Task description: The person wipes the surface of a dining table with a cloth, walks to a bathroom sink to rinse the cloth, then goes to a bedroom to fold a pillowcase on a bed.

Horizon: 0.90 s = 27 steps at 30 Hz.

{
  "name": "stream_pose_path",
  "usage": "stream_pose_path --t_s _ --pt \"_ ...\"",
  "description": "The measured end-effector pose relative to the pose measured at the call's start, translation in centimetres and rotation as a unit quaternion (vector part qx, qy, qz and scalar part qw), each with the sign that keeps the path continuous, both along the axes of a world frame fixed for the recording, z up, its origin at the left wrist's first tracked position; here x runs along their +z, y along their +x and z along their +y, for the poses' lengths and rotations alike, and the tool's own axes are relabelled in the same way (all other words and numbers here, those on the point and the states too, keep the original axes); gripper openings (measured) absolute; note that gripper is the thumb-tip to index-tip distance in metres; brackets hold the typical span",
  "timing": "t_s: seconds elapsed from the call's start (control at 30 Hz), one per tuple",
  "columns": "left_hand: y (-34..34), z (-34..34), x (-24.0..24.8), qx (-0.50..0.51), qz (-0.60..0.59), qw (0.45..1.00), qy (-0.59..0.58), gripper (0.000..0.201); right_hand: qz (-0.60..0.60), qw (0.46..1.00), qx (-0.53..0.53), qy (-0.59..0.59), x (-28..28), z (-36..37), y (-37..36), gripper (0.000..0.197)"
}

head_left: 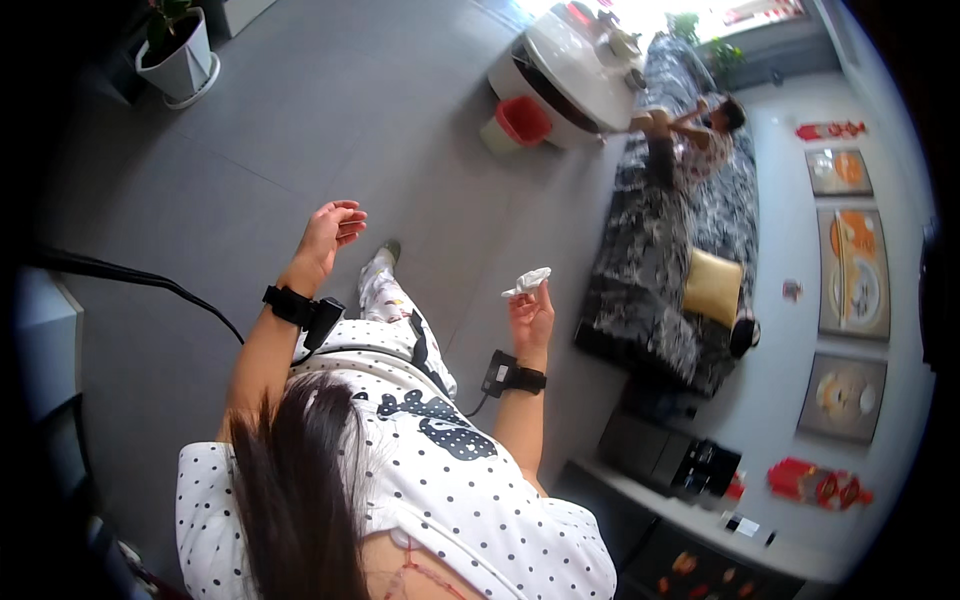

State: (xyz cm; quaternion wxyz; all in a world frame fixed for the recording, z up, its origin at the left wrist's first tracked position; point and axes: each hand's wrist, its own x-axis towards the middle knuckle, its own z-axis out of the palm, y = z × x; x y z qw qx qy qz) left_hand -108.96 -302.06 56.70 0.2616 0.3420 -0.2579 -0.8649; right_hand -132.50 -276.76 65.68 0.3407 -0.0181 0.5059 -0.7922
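Observation:
A crumpled white tissue (528, 282) sticks up from the fingertips of my right hand (532, 318), which pinches it in front of my body. My left hand (332, 238) is raised over the floor to the left, loosely curled with its fingers a little apart and nothing in it. Each wrist wears a black strap with a small device, the left device (322, 322) and the right device (497, 374). Below my hands, one foot (390, 248) is stepping forward on the grey floor.
Ahead stands a waste bin with a red rim (524, 121) beside a white rounded table (570, 60). A person (705, 145) sits on the grey patterned sofa (640, 240) at right, which holds a gold cushion (713, 286). A potted plant (180, 58) stands far left; a dark cable (140, 275) crosses at left.

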Motion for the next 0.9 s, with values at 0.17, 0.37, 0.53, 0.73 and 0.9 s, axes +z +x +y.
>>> stream_pose_path --t_s 0.17,0.37,0.53,0.73,0.9 --pt "-2.9 -3.4 3.1 0.023 -0.017 0.999 -0.019 0.018 0.013 0.999 0.022 0.031 2.6 -7.7 -6.5 0.014" --pt "-7.5 -8.3 5.2 0.024 -0.028 0.999 -0.018 0.021 0.059 0.998 0.032 0.015 5.4 -16.3 -10.0 0.024" --pt "-13.5 -11.7 5.1 -0.067 -0.001 0.998 0.001 0.020 0.064 0.997 -0.029 0.044 5.5 -18.6 -11.0 0.020" --pt "-19.7 -20.3 6.8 -0.094 0.016 0.995 -0.025 0.022 0.118 0.980 -0.076 0.138 6.2 -22.2 -14.8 0.023" --pt "-21.0 -23.3 8.1 -0.125 -0.008 0.990 -0.059 0.024 0.160 0.968 -0.079 0.178 6.1 -24.3 -16.2 0.026"
